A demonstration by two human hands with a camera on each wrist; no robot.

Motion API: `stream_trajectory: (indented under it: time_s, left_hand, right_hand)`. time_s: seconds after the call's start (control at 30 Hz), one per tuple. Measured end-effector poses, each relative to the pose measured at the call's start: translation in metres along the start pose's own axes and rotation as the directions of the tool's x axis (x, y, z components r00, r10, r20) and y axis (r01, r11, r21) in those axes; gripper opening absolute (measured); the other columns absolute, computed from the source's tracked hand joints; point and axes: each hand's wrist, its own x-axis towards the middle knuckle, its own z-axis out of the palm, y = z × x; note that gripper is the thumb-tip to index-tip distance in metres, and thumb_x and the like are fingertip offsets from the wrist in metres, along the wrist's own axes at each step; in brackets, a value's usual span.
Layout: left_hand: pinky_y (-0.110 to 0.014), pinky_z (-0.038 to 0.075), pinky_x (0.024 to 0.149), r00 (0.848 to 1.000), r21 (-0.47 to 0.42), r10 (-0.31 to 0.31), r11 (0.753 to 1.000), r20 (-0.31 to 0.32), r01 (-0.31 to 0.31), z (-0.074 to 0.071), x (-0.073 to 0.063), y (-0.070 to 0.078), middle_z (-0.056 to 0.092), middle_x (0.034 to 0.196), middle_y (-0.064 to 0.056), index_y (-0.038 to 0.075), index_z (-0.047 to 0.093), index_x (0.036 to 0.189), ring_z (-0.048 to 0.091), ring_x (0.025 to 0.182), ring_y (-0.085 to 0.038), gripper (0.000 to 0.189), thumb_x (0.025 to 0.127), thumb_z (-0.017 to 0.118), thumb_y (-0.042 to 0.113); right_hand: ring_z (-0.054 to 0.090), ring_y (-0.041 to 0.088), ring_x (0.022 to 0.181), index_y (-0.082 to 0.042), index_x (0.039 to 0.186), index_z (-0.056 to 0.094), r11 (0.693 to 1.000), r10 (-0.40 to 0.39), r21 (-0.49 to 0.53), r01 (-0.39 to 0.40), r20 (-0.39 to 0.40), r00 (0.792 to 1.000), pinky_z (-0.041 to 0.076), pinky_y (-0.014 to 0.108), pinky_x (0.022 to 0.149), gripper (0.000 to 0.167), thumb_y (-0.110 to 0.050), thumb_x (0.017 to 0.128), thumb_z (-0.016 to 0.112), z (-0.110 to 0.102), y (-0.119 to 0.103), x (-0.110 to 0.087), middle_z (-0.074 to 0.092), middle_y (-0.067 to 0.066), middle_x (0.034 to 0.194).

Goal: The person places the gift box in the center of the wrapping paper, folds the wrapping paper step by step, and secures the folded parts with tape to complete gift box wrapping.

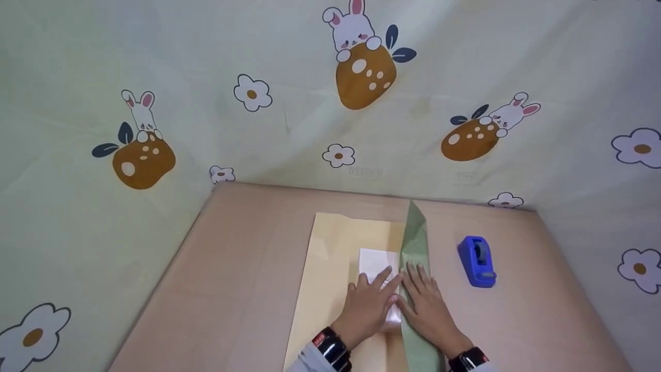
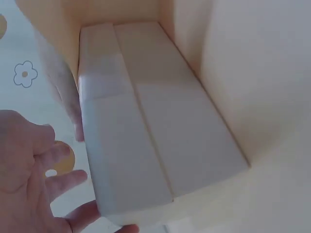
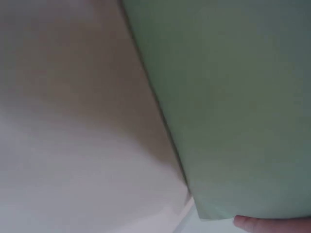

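A white box (image 1: 373, 260) lies on a large sheet of wrapping paper (image 1: 328, 258), cream on its upper face. The sheet's right side is turned up and shows its green back (image 1: 414, 237) along the box's right edge. My left hand (image 1: 365, 309) rests on the box with its fingers spread. In the left wrist view, a long seam runs down the box (image 2: 184, 121), and fingertips touch its lower side. With fairly straight fingers, my right hand (image 1: 427, 307) presses the green flap beside the box. One finger (image 3: 267, 224) shows at the green paper's edge in the right wrist view.
A blue tape dispenser (image 1: 477, 263) stands to the right of the paper on the brown tabletop (image 1: 232, 279). Pale cloth (image 1: 289, 46) printed with rabbits and flowers rises behind the table and along both sides.
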Motion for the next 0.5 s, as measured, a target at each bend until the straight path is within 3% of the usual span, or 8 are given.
stream_trajectory:
  time_s: [0.13,0.27,0.37,0.47,0.5]
  left_hand:
    - [-0.033,0.051,0.065,0.995,0.165,0.068,0.983,0.071,-0.079,-0.002,0.018,-0.007,0.033,0.15,0.012,0.038,0.038,0.14,0.053,0.104,-0.025,0.044,0.098,0.03,0.045]
    - [-0.025,0.051,0.06,0.981,0.299,0.132,0.939,0.145,-0.171,0.001,0.033,-0.01,0.024,0.153,0.013,0.039,0.035,0.141,0.059,0.097,-0.021,0.049,0.096,0.021,0.053]
    - [-0.023,0.051,0.062,0.975,0.33,0.16,0.922,0.156,-0.204,0.004,0.037,-0.012,0.021,0.155,0.011,0.035,0.036,0.142,0.062,0.093,-0.02,0.056,0.093,0.021,0.059]
    - [-0.022,0.05,0.06,0.973,0.298,0.184,0.929,0.139,-0.218,0.004,0.039,-0.014,0.024,0.154,0.009,0.03,0.04,0.141,0.064,0.085,-0.019,0.061,0.091,0.025,0.062]
    - [-0.022,0.049,0.059,0.972,0.277,0.191,0.935,0.135,-0.222,0.004,0.04,-0.015,0.027,0.153,0.009,0.028,0.041,0.14,0.063,0.082,-0.018,0.062,0.091,0.026,0.062]
  right_hand:
    - [0.032,0.037,0.135,-0.005,0.136,0.045,0.996,-0.039,-0.077,0.038,-0.011,0.999,0.024,0.063,0.103,0.057,-0.041,0.092,0.05,0.002,-0.01,-0.017,0.038,0.015,0.146]
    - [0.029,0.034,0.136,-0.007,0.137,0.044,0.992,-0.052,-0.109,0.056,0.04,0.998,0.022,0.063,0.103,0.06,-0.045,0.091,0.05,-0.002,-0.015,-0.032,0.035,0.013,0.148]
    - [0.025,0.035,0.138,-0.005,0.139,0.041,0.998,-0.019,-0.064,0.028,0.126,0.992,0.018,0.065,0.105,0.066,-0.048,0.09,0.05,-0.008,-0.019,-0.04,0.031,0.014,0.15]
    - [0.014,0.036,0.141,-0.006,0.145,0.03,1.0,-0.027,0.022,0.023,0.222,0.975,0.014,0.069,0.103,0.068,-0.047,0.092,0.048,-0.016,-0.021,-0.049,0.023,0.014,0.153]
    - [0.005,0.031,0.143,-0.014,0.148,0.021,0.998,-0.036,0.051,0.025,0.244,0.969,0.014,0.07,0.101,0.069,-0.047,0.093,0.047,-0.021,-0.024,-0.052,0.015,0.007,0.156]
